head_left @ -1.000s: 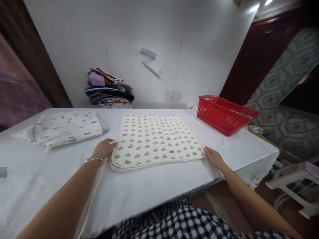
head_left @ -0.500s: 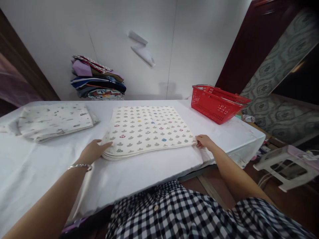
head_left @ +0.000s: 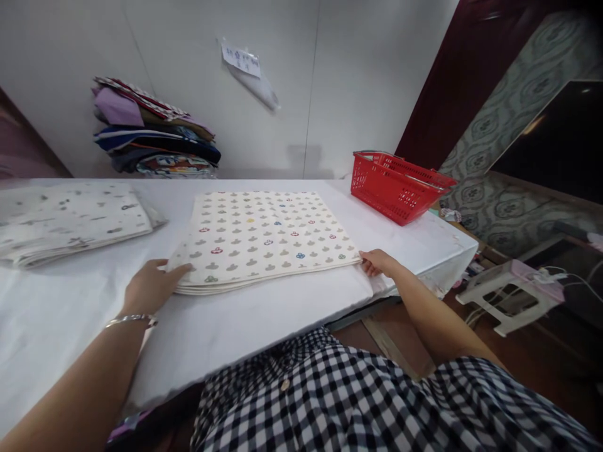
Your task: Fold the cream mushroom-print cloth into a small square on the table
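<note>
A folded cream cloth (head_left: 266, 235), printed with rows of grey shapes and a few coloured ones, lies flat in the middle of the table. Several layers show along its near edge. My left hand (head_left: 151, 285), with a silver bracelet at the wrist, grips the near left corner; its thumb lies on top. At the near right corner my right hand (head_left: 380, 262) pinches the cloth between thumb and curled fingers. Left of it rests another folded white cloth (head_left: 89, 216) with a sparse dark print, apart from my left hand.
The table (head_left: 226, 333) has a white cover, its front edge close to my body. A red plastic basket (head_left: 400, 188) stands at the back right. Against the wall at the back left is a stack of folded fabrics (head_left: 155, 135). A plastic stool (head_left: 516, 292) stands right of the table.
The view has turned slightly to the right, so everything sits further left in the picture. Both hands keep hold of the same corners, and the cloth looks unchanged.
</note>
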Motion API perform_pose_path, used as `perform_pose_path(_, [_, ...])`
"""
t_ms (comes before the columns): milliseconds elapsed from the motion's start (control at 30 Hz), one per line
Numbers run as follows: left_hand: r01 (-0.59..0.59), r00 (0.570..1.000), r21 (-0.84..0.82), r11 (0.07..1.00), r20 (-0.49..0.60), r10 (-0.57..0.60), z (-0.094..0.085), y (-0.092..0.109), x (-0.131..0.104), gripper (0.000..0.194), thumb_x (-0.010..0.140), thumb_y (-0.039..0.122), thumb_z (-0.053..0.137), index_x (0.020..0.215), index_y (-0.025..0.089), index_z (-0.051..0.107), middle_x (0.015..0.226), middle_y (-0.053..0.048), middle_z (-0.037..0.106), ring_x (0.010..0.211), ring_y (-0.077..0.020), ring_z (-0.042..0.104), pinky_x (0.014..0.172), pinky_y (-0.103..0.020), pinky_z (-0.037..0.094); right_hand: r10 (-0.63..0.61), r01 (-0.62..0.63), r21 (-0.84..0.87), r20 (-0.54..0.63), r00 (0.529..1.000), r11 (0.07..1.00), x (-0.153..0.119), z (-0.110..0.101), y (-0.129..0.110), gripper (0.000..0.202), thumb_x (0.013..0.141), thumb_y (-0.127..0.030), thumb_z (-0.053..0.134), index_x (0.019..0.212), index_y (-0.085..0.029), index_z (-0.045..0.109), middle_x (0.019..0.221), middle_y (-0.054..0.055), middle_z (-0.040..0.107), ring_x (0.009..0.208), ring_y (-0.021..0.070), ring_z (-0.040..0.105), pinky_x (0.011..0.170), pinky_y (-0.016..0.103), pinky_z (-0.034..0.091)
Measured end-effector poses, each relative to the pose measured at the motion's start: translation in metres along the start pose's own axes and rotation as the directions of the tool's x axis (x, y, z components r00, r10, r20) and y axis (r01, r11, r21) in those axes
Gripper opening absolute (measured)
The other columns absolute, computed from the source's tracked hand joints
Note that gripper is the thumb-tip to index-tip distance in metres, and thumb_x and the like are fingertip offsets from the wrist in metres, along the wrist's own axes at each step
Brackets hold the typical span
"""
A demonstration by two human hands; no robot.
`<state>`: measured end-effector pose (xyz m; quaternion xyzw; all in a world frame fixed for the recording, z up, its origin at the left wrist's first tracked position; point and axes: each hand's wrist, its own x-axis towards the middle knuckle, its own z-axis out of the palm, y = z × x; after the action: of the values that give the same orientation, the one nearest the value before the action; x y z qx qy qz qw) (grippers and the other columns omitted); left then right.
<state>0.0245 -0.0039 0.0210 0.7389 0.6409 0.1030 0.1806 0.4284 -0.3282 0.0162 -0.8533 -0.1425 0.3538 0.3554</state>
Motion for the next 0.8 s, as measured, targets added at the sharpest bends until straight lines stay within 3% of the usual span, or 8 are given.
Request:
perform_pose_path(133, [-0.002, 0.997, -0.063, 0.998, 0.076, 0.007, 0.000, -0.003, -0.002, 0.066, 0.076, 0.058, 0.049, 0.127, 0.016, 0.040, 0.127, -0.009, 0.053, 0.111, -0.0257, 0.051, 0.088, -0.032, 0.039, 0.027, -0.027, -0.026, 0.011, 1.000, 0.999, 0.001, 0.003, -0.001, 0.031, 0.084, -0.040, 0.055, 0.066, -0.015, 0.051, 0.048, 0.000, 0.056, 0.037, 0.0091, 0.050, 0.037, 0.020, 0.037])
perform_pose_path(300, [-0.021, 0.999, -0.178, 0.984, 0.031, 0.027, 0.004, -0.006, -0.008, 0.062, 0.073, 0.052, 0.057, 0.123, 0.015, 0.045, 0.116, -0.012, 0.060, 0.104, -0.0252, 0.056, 0.084, -0.031, 0.041, -0.036, 0.037, -0.015, 0.043, 0.998, 0.999, 0.010, -0.002, 0.010, 0.029, 0.080, -0.040, 0.057, 0.063, -0.018, 0.048, 0.050, -0.001, 0.055, 0.041, 0.0086, 0.049, 0.037, 0.019, 0.032])
perform_pose_path(433, [-0.032, 0.999, -0.223, 0.974, 0.005, 0.034, 0.009, -0.010, -0.007, 0.064, 0.070, 0.055, 0.060, 0.120, 0.015, 0.048, 0.109, -0.013, 0.062, 0.099, -0.0245, 0.058, 0.079, -0.030, 0.042, -0.051, 0.051, -0.013, -0.011, 0.999, 0.999, 0.015, -0.006, 0.012, 0.024, 0.075, -0.041, 0.062, 0.068, -0.020, 0.054, 0.061, 0.005, 0.062, 0.050, 0.0117, 0.057, 0.037, 0.019, 0.035])
perform_pose_path(567, [-0.005, 0.997, -0.288, 0.958, 0.078, 0.028, 0.009, -0.013, -0.006, 0.067, 0.068, 0.060, 0.060, 0.118, 0.016, 0.049, 0.100, -0.010, 0.065, 0.086, -0.0208, 0.061, 0.072, -0.028, 0.043, -0.045, 0.045, 0.196, -0.004, 0.999, 0.979, 0.012, -0.003, 0.013, 0.019, 0.070, -0.030, 0.068, 0.082, -0.019, 0.058, 0.078, 0.008, 0.067, 0.065, 0.0150, 0.065, 0.046, 0.019, 0.047])
perform_pose_path(667, [-0.037, 0.990, -0.276, 0.960, 0.120, 0.073, 0.008, -0.017, -0.006, 0.067, 0.069, 0.056, 0.062, 0.120, 0.016, 0.046, 0.097, -0.008, 0.065, 0.081, -0.0184, 0.061, 0.070, -0.026, 0.044, -0.072, 0.058, 0.330, 0.031, 0.997, 0.942, 0.011, 0.000, 0.021, 0.016, 0.071, -0.023, 0.065, 0.084, -0.018, 0.058, 0.075, 0.007, 0.066, 0.063, 0.0155, 0.065, 0.049, 0.020, 0.051])
perform_pose_path(733, [-0.074, 0.986, -0.225, 0.972, 0.128, 0.104, 0.009, -0.020, -0.006, 0.064, 0.070, 0.047, 0.064, 0.123, 0.016, 0.045, 0.100, -0.008, 0.064, 0.085, -0.0189, 0.060, 0.072, -0.026, 0.044, -0.089, 0.090, 0.334, -0.019, 0.996, 0.938, 0.012, 0.000, 0.026, 0.016, 0.070, -0.024, 0.066, 0.083, -0.020, 0.056, 0.068, 0.006, 0.064, 0.056, 0.0152, 0.063, 0.050, 0.021, 0.052])
perform_pose_path(800, [-0.096, 0.986, -0.177, 0.979, 0.115, 0.117, 0.009, -0.022, -0.008, 0.062, 0.071, 0.039, 0.063, 0.125, 0.017, 0.043, 0.103, -0.009, 0.062, 0.092, -0.0206, 0.059, 0.076, -0.027, 0.043, -0.138, 0.162, 0.222, -0.120, 0.983, 0.962, 0.012, -0.001, 0.029, 0.024, 0.065, -0.027, 0.070, 0.084, -0.022, 0.055, 0.065, 0.006, 0.063, 0.052, 0.0160, 0.061, 0.050, 0.024, 0.052])
